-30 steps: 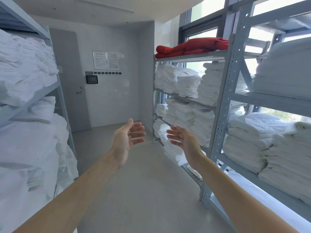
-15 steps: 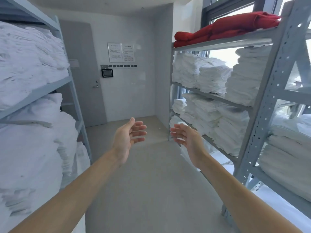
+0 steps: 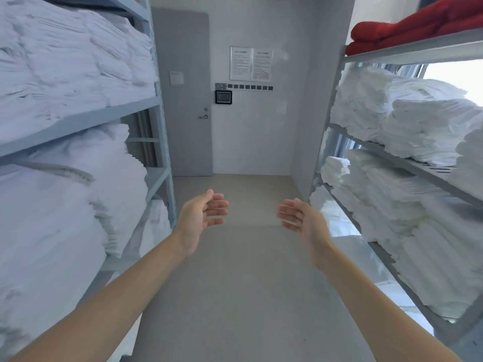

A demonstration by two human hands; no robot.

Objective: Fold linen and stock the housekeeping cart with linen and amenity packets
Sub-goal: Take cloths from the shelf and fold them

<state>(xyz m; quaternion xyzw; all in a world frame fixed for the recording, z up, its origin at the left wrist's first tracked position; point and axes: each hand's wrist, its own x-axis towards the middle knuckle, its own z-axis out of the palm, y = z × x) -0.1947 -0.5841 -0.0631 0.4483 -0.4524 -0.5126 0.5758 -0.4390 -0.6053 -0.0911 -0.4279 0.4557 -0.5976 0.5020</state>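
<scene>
While both forearms are stretched forward over the grey floor (image 3: 243,296), the left hand (image 3: 200,218) and the right hand (image 3: 300,220) are held apart with palms turned toward each other. On each hand the fingers are relaxed and only lightly bent, and nothing is held or touched by either. Folded white linen (image 3: 65,61) is stacked on the grey metal shelving unit (image 3: 162,121) at the left, on an upper shelf and on the one below it. More folded white towels (image 3: 407,116) are piled on the shelving rack (image 3: 392,53) at the right, across several levels, and red folded cloth (image 3: 418,24) is laid on its top shelf. Between the two racks, at the far end of the aisle, a closed grey door (image 3: 188,100) is seen, with a small dark wall panel (image 3: 223,97) just beside it and two printed notices (image 3: 251,64) fixed to the white wall above that panel.
</scene>
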